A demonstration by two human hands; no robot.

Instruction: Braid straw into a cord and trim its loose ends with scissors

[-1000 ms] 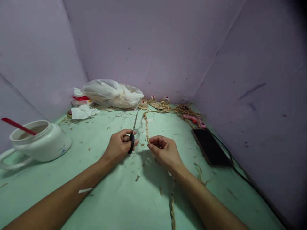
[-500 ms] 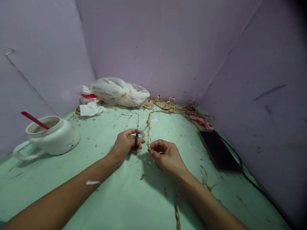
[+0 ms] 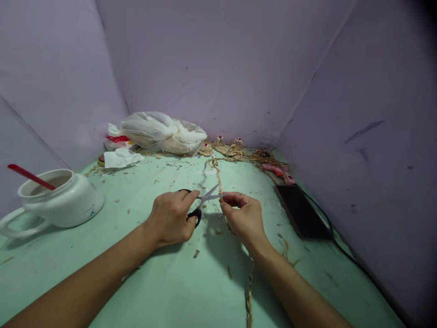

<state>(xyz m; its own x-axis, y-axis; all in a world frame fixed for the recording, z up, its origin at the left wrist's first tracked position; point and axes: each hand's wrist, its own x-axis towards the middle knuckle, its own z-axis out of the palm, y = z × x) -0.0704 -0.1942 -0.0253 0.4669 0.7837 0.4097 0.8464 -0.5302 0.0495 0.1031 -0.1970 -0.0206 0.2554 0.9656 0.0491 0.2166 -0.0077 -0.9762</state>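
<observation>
My left hand (image 3: pixel 173 217) grips a pair of scissors (image 3: pixel 204 198) by its black handles. The blades are spread and point right, with their tips at the braided cord (image 3: pixel 219 180). Between thumb and fingers, my right hand (image 3: pixel 243 217) pinches this tan straw-like braid just below the blades. From the pinch the cord runs away from me toward the back, and another length hangs down under my right wrist to the near edge of the view. Whether the blades touch the cord I cannot tell.
A white mug (image 3: pixel 64 200) with a red-handled utensil stands left. At the back lie a white plastic bag (image 3: pixel 164 132), crumpled tissue (image 3: pixel 122 158) and small woven pieces (image 3: pixel 235 148). To the right are a pink tool (image 3: pixel 280 173), a phone (image 3: pixel 303 212) and a black cable (image 3: pixel 362 269).
My left hand has turned the scissors from pointing away to pointing right, and their blades have opened beside the cord. My right hand still pinches the braid. The view has shifted slightly right.
</observation>
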